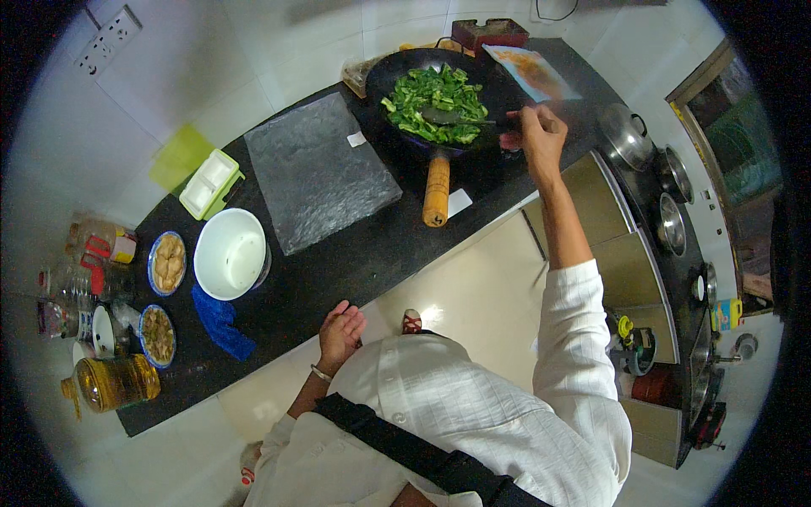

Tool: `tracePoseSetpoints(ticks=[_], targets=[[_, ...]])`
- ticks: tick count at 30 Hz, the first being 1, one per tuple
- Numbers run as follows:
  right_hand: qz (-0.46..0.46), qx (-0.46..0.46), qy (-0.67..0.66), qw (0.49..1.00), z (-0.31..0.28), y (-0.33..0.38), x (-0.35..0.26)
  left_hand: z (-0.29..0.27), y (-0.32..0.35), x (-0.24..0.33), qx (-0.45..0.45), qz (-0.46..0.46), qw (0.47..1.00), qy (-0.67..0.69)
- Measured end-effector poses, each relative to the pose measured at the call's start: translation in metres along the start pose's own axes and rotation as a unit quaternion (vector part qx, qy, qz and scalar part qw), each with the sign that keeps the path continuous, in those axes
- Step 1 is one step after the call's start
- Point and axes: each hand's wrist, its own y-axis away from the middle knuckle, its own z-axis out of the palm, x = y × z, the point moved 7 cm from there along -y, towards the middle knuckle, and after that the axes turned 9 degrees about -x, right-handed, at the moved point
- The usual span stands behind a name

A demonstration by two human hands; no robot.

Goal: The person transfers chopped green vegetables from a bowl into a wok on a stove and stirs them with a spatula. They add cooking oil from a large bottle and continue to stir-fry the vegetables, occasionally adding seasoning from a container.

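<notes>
black surface (pixel 296 296) bends around the corner; a strip of it runs between the grey slab (pixel 317 173) and the front edge. toward the tiled wall (pixel 312 51) sits the wok (pixel 500 91), leafy greens (pixel 422 91) inside, its wooden handle (pixel 437 193) pointing at that edge. the right hand (pixel 542 133) is closed around the spatula (pixel 439 116); the left hand (pixel 340 331), half curled, seemingly holds nothing near the edge, above pale floor (pixel 465 287).

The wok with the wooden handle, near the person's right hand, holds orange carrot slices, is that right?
Not quite: the head view shows leafy greens in the wok, not carrots. The wooden handle and nearby right hand are as you say.
</notes>
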Motion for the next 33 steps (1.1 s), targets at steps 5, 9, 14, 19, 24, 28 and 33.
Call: tracePoseSetpoints(ticks=[5,9,14,19,24,28,33], targets=[[-0.059,-0.006,0.108,0.992,-0.018,-0.009,0.029,0.000,-0.006,-0.003,-0.047,0.003,0.999,-0.001],[-0.043,-0.012,0.110,0.993,-0.027,-0.041,0.008,0.010,0.002,0.005,-0.038,0.013,0.999,0.004],[-0.042,0.014,0.032,0.999,-0.020,-0.055,-0.022,0.001,-0.001,-0.001,-0.045,0.014,0.999,0.018],[-0.052,0.015,0.087,0.995,-0.016,-0.053,0.030,-0.003,-0.004,-0.006,-0.032,0.018,0.999,0.011],[-0.035,-0.011,0.093,0.995,0.007,-0.008,0.007,-0.009,-0.004,-0.011,-0.032,0.005,0.999,0.014],[-0.047,-0.035,0.181,0.982,-0.016,-0.056,0.026,0.004,-0.008,-0.006,-0.084,0.013,0.995,0.044],[0.005,-0.086,0.232,0.969,0.000,-0.068,-0.108,0.002,-0.003,-0.004,-0.026,0.020,0.999,0.003]])
